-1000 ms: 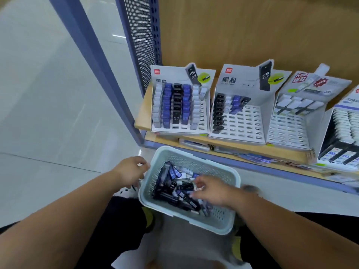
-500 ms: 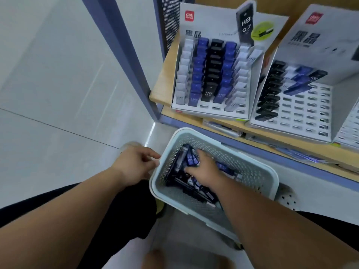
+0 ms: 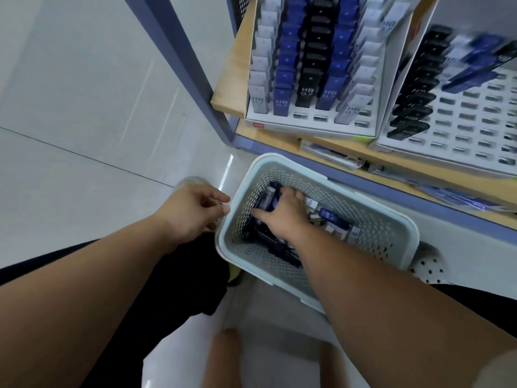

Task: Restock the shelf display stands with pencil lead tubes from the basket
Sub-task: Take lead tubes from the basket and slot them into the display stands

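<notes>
right hand (image 3: 282, 217) reaches inside the basket (image 3: 391, 236), fingers curled among pencil lead tubes (image 3: 331, 215), grasp unclear; left hand (image 3: 193, 211) pinches the basket's left rim.

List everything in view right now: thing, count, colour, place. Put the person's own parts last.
basket: one, pale green, perforated, on the floor below the shelf.
loose lead tubes: a heap, too jumbled to count; black, blue and white; inside the basket.
left display stand: one, white card, on the shelf; five near-full columns of white, blue and black tubes.
right display stand: one, white card, beside the first; one black column, a few blue tubes, most slots empty.
shelf: one, wooden board with blue edge.
upright post: one, blue, at the shelf's left corner.
floor: pale tiles.
left hand: at the basket's left rim.
right hand: inside the basket, among the tubes.
</notes>
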`<control>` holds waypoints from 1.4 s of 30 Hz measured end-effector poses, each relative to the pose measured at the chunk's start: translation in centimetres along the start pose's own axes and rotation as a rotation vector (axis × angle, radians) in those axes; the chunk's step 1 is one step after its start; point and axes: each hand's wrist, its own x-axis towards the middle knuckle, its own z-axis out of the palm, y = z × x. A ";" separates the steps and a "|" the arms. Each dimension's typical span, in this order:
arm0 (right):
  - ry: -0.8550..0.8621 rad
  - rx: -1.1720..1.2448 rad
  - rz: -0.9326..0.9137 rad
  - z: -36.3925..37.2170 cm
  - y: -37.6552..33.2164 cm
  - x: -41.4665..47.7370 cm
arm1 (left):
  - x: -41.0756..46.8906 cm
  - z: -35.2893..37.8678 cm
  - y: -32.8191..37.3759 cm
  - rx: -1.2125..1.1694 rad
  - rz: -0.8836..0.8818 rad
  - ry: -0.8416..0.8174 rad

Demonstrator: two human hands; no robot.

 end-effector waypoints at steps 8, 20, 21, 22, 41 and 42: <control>-0.008 0.082 0.009 0.8 -0.4 0.7 | 0.1 0.0 -0.2 -0.013 0.001 -0.010; -0.106 0.508 0.102 1.2 -0.3 1.2 | 0.3 0.0 -0.3 -0.041 0.005 -0.033; -0.114 0.522 0.110 1.3 -0.3 1.2 | 0.2 0.0 -0.2 -0.042 0.004 -0.035; -0.118 0.544 0.116 1.4 -0.3 1.1 | 0.2 0.0 -0.2 -0.042 0.005 -0.034; -0.149 0.681 0.045 1.2 0.1 0.5 | 0.1 0.1 -0.1 -0.071 -0.015 -0.032; -0.146 0.668 0.051 1.2 0.0 0.6 | 0.1 0.2 -0.1 -0.077 -0.017 -0.032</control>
